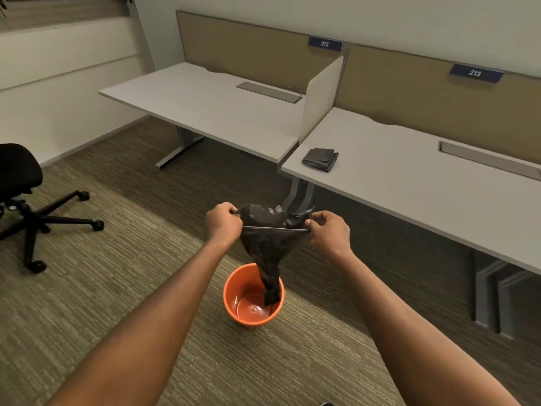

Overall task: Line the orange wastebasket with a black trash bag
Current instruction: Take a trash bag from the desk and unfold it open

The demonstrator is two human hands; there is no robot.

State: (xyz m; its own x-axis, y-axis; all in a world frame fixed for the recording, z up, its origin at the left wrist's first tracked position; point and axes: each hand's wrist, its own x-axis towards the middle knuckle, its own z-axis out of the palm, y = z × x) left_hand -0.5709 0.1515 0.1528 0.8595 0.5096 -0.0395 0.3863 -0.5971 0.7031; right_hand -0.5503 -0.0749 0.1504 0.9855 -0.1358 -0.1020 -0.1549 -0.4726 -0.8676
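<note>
Both hands were up in front of the person, the left hand [223, 222] and right hand [329, 230] each pinched shut on one side of the black trash bag [268, 244], stretching its mouth into a tight line between them. From where I stood, the bag hung down like a funnel, and its narrow bottom end dangled just inside the orange wastebasket [234, 294], which sat on the carpet [117, 303] right below, close to the desk [409, 183]. The bin looked bare inside otherwise, so I'd say this was the opening-and-lowering step, nowhere near done.

Next move, my guess: the mouth needed pulling open wider, the bag dropping further in, then the edge folding over the rim all the way round. Thin plastic, so it'd probably cling to itself.

Another folded dark bag [320, 160] lay on the desk's corner, well apart. An office chair [17, 183] stood off left.
</note>
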